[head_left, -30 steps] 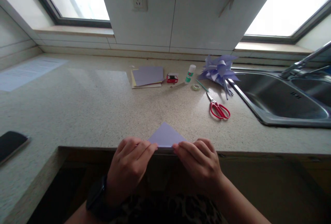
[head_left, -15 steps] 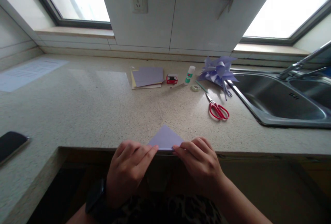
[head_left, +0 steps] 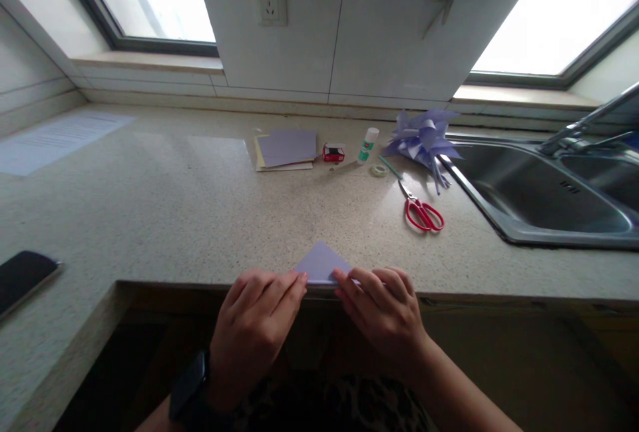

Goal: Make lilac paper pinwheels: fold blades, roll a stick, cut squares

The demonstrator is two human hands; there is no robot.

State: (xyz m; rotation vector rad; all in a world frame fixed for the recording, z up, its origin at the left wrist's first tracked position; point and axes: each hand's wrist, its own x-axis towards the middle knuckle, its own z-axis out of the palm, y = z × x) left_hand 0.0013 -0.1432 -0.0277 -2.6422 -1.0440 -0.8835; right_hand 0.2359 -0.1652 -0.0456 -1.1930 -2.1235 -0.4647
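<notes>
A sheet of purple paper [head_left: 322, 264] lies at the counter's front edge, its visible part a triangle pointing away from me. Along its near side runs a narrow folded or rolled strip. My left hand [head_left: 259, 322] is closed on the left end of that strip, fingertips pressed on the paper. At the right end my right hand [head_left: 383, 309] grips the strip the same way, thumb and fingers together. Both hands cover the paper's side corners. A dark watch [head_left: 190, 385] is on my left wrist.
Red-handled scissors [head_left: 423, 214], a tape roll [head_left: 379, 170], a glue stick [head_left: 368, 146], a small red box [head_left: 333, 152] and stacked paper [head_left: 289, 148] lie farther back. Purple paper flowers [head_left: 422, 142] rest beside the sink [head_left: 539, 186]. A dark phone-like object [head_left: 27, 279] sits at left.
The strip at the paper's near edge has moved slightly away from me, with the fingertips of both hands, so less of the triangle shows. The camera view has shifted a little.
</notes>
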